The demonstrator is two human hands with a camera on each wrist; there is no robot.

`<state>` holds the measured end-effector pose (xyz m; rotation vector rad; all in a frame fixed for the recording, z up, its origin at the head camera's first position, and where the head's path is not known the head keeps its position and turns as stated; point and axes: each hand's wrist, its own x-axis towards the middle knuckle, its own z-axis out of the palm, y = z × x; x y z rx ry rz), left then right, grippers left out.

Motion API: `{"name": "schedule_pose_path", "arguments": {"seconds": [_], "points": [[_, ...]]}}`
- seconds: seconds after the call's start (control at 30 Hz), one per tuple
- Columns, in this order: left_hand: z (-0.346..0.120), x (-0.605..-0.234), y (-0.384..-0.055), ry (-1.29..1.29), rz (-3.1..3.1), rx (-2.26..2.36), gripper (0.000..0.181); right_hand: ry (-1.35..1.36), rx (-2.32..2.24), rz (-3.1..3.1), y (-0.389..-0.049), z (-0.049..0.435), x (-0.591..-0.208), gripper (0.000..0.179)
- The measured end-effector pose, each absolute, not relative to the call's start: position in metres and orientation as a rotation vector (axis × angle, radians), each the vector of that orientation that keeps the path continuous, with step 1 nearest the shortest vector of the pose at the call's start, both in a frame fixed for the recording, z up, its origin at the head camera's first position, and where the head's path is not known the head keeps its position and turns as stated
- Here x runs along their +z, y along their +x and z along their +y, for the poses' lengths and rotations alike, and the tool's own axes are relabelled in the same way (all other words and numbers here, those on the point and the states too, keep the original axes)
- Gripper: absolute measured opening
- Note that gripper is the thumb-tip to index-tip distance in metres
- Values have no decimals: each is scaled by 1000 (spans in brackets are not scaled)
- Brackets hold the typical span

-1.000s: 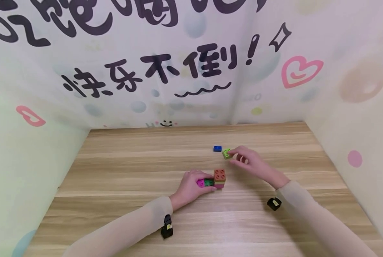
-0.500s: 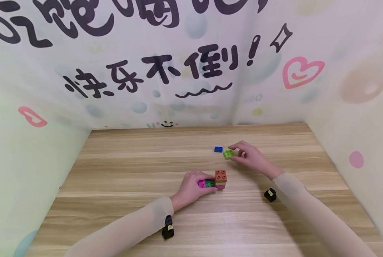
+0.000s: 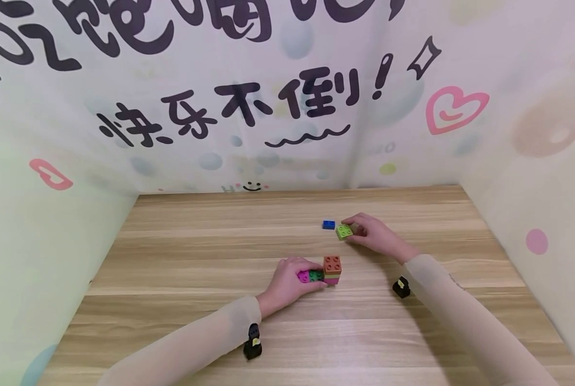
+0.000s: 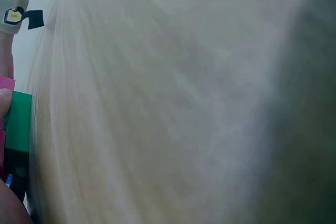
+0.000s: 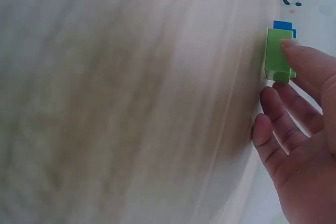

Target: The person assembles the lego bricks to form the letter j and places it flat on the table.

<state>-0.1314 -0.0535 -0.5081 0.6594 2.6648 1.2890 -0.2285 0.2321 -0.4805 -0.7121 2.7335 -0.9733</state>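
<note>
In the head view, my left hand [image 3: 289,280] grips a low toy building block assembly, with a magenta block [image 3: 304,276] and a green block [image 3: 315,275] showing between thumb and fingers. Against its right end stands a block stack [image 3: 332,268], orange on top with yellowish and pink layers below. My right hand [image 3: 375,235] pinches a lime green block [image 3: 344,231] on the table; in the right wrist view the thumb lies on the lime block's side [image 5: 278,53], other fingers spread below. The left wrist view catches only part of the green block [image 4: 20,124].
A blue block [image 3: 329,224] lies just left of and behind the lime one. The wood-grain table [image 3: 196,230] meets a printed back wall [image 3: 181,166] and side walls. Each wrist carries a small black camera [image 3: 252,348].
My right hand has shifted slightly left and its thumb and finger have closed onto the lime green block. My left hand stays in place on its blocks.
</note>
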Motion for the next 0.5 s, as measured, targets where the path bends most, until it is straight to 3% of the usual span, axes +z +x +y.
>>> {"name": "schedule_pose_path", "arguments": {"seconds": [0.5], "points": [[-53, -506, -131, 646, 2653, 1292, 41, -671, -945, 2684, -227, 233, -480, 39]]}}
